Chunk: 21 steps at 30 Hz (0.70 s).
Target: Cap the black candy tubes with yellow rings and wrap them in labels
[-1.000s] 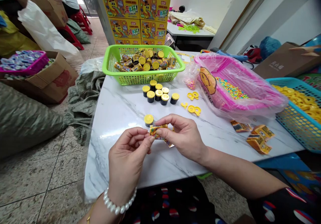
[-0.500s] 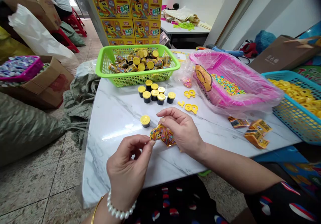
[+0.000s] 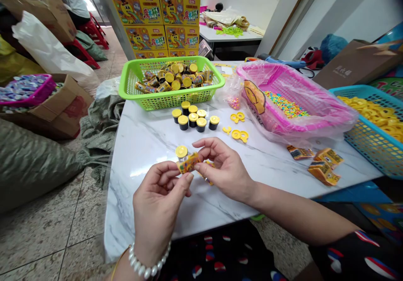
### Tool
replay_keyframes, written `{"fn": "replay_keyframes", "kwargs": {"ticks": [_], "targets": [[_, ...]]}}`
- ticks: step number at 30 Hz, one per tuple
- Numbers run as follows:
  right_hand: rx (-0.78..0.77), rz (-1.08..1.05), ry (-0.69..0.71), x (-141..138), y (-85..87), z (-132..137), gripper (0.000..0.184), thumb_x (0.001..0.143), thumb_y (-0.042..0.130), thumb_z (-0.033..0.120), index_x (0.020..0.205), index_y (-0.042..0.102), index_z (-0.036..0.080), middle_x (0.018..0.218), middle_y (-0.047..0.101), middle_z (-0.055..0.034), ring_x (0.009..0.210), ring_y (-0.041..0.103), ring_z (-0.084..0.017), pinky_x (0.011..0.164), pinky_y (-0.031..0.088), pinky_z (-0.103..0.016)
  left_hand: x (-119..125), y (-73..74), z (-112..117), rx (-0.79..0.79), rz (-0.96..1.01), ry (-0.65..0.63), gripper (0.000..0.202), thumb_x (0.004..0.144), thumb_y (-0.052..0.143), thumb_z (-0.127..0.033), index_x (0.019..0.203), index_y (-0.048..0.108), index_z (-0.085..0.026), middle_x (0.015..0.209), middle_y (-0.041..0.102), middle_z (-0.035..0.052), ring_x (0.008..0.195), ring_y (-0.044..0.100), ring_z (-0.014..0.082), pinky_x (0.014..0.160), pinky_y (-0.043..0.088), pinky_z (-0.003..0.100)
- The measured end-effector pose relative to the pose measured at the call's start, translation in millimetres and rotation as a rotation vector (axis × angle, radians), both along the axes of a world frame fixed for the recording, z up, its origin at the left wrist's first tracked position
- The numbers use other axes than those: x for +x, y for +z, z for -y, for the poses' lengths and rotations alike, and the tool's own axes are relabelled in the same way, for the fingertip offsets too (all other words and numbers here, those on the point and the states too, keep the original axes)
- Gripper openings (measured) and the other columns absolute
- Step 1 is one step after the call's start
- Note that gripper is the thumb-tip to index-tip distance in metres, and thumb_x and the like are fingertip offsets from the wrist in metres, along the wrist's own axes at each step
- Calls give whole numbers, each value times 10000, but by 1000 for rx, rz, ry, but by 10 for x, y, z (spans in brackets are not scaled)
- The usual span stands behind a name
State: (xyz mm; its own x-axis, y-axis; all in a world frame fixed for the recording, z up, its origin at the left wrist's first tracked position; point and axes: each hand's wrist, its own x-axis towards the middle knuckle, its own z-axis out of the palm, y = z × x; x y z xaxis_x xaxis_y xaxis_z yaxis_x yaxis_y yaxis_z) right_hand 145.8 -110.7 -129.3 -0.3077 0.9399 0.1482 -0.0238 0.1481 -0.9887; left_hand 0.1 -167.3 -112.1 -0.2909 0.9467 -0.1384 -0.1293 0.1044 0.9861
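Now that I have lifted the printed packet [image 3: 189, 162] off the bench [image 3: 141, 147], my left grip [image 3: 159, 193] and right grip [image 3: 225, 170] pinch it between their fingertips, just beside the yellow-capped cup [image 3: 181, 152].
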Motion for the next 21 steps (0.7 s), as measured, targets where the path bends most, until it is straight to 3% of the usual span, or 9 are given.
{"fn": "replay_keyframes", "kwargs": {"ticks": [3,6,8,13,16,19,21], "targets": [[113,35,-67,3,2,46,329,839,648,207,1153,558,243,873,649,-4,807,634,-136,718,521,-273,-53,-40,-16,-26,42,-19,231,719,801,-299,881,703,-166,635,648,-5,525,542,87,475,429,186],[215,96,-27,7,4,88,361,836,623,147,1176,555,249,872,647,4,808,630,-129,781,517,-285,-84,-53,-21,-40,36,-45,201,719,802,-304,862,765,-167,633,635,7,544,486,73,468,387,170],[223,149,27,15,5,94,395,832,613,135,1203,543,249,862,649,10,769,625,-119,746,514,-270,-103,-39,-22,-68,68,-56,182,692,820,-288,814,774,-161,631,622,7,528,439,57,450,351,155],[198,248,58,73,68,-52,386,851,596,186,1231,529,213,836,647,-4,740,618,-126,654,507,-251,-256,6,-77,-233,378,-72,227,655,826,-296,632,671,-131,478,509,-26,438,367,38,381,234,134],[381,409,52,71,139,-229,333,825,630,197,1157,606,206,992,633,-57,809,606,-149,731,523,-306,-397,30,-163,-263,425,-31,234,627,832,-267,705,674,-114,491,508,-35,415,353,25,353,206,114],[558,579,135,-12,135,-392,382,800,665,220,1179,625,228,1232,556,-106,1001,589,-208,830,515,-370,-498,68,-272,-279,457,-39,216,634,821,-222,712,654,-108,493,461,-62,398,330,11,328,202,94],[602,637,201,-75,77,-472,363,804,637,191,1167,628,218,1229,570,-107,1046,581,-219,868,498,-382,-528,96,-336,-272,497,-58,179,670,794,-195,723,650,-103,543,497,-50,400,342,6,307,199,82]]}}
